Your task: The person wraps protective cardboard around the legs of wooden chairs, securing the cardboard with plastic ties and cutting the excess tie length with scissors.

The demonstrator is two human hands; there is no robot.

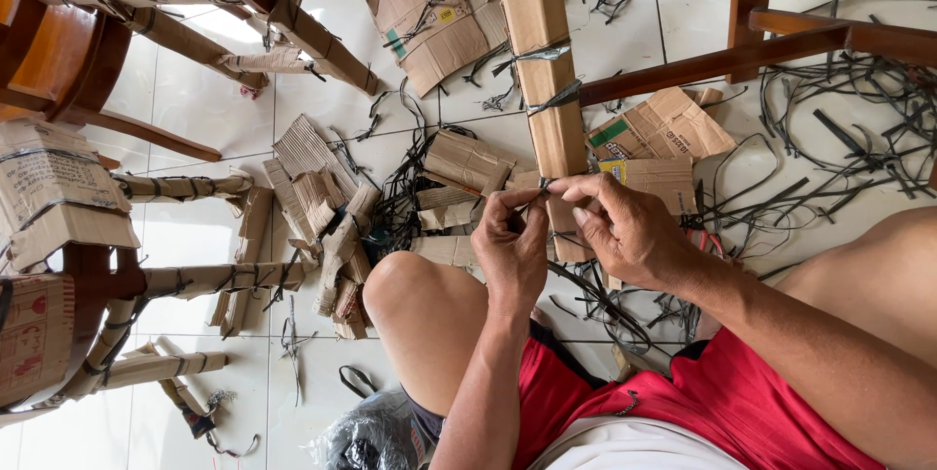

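Now we pinch the black strap [543,185] with left hand [512,241] and right hand [625,231], both grips pressed on it, at the cardboard-wrapped wooden leg [542,70] over the floor [195,109]. Best keep tension steady, fingers close to the wrap.

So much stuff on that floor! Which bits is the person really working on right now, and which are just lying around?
In hand:
- left hand and right hand, both pinching a dark strap
- the cardboard-wrapped wooden leg that the strap goes around

Lying about:
- torn cardboard pieces
- cut strap offcuts
- wrapped chairs
- black plastic bag
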